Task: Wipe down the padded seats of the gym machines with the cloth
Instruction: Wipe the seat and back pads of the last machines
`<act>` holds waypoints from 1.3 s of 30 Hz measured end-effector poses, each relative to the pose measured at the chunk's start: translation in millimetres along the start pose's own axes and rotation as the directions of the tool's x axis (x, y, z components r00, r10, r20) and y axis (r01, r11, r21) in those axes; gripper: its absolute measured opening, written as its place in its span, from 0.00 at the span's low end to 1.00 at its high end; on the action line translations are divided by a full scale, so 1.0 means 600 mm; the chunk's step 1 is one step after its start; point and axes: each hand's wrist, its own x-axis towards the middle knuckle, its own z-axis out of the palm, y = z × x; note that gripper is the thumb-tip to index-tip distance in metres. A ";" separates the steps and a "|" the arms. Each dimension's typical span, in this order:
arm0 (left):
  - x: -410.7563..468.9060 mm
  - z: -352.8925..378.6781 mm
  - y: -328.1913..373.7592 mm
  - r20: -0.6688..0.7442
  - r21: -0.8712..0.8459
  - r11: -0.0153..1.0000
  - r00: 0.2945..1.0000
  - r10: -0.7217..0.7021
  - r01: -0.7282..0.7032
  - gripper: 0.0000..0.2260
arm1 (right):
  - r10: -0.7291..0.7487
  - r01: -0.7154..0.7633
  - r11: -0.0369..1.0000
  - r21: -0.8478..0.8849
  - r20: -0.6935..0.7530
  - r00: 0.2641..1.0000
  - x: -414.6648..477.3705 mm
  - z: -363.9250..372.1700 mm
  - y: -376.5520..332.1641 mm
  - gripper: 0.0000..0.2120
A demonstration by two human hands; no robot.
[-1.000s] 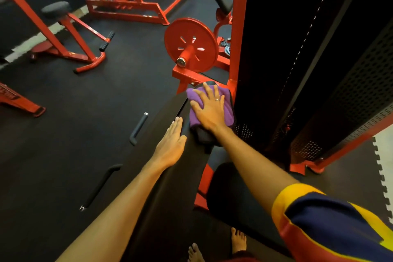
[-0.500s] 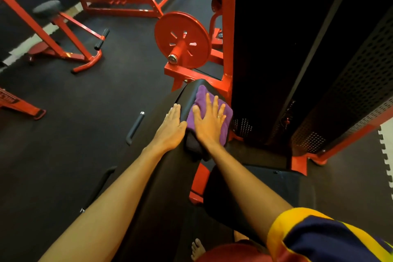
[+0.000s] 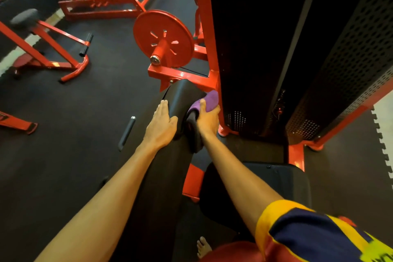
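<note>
Cloth (image 3: 210, 100), purple, is bunched in the right hand (image 3: 209, 120) at the far right edge of a long black pad (image 3: 187, 93); the head view is the only one. The thumb lies over the top of the cloth and the fingers wrap down over the pad's side, out of sight. The hold is thus a closed clasp round cloth and pad edge together. A dark fold hangs just under the thumb; whether it is more cloth or the pad's end I cannot tell.

Just left of the grip the left hand (image 3: 161, 127) lies flat on the pad, fingers straight and together. It holds nothing and seems to be bracing. Right of the grip, almost touching the cloth, stands the red frame (image 3: 205, 27). Beyond the grip is a red plate (image 3: 163, 38). Back from the grip, toward the person and lower, lies a wider black seat (image 3: 265, 183), with neither hand on it.

Step in hand, as I judge it: wiping the side edge of this pad near its far end. The next move likely calls for drawing the cloth back along that edge with steady pressure, clear of the frame. After that comes the seat below.
</note>
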 end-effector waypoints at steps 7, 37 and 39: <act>0.000 0.000 -0.001 -0.007 0.009 1.000 1.000 0.014 -0.014 0.30 | 0.034 -0.034 0.999 0.005 0.030 0.999 0.023 -0.005 -0.001 0.34; 0.035 -0.003 0.002 0.034 -0.020 1.000 0.999 0.024 -0.023 0.29 | -0.541 0.668 0.588 -0.457 0.393 0.744 0.078 -0.014 -0.007 0.33; 0.045 -0.003 0.014 0.030 -0.019 1.000 0.999 0.018 -0.018 0.29 | -0.456 0.570 0.714 -0.407 0.347 0.820 0.089 -0.004 -0.058 0.29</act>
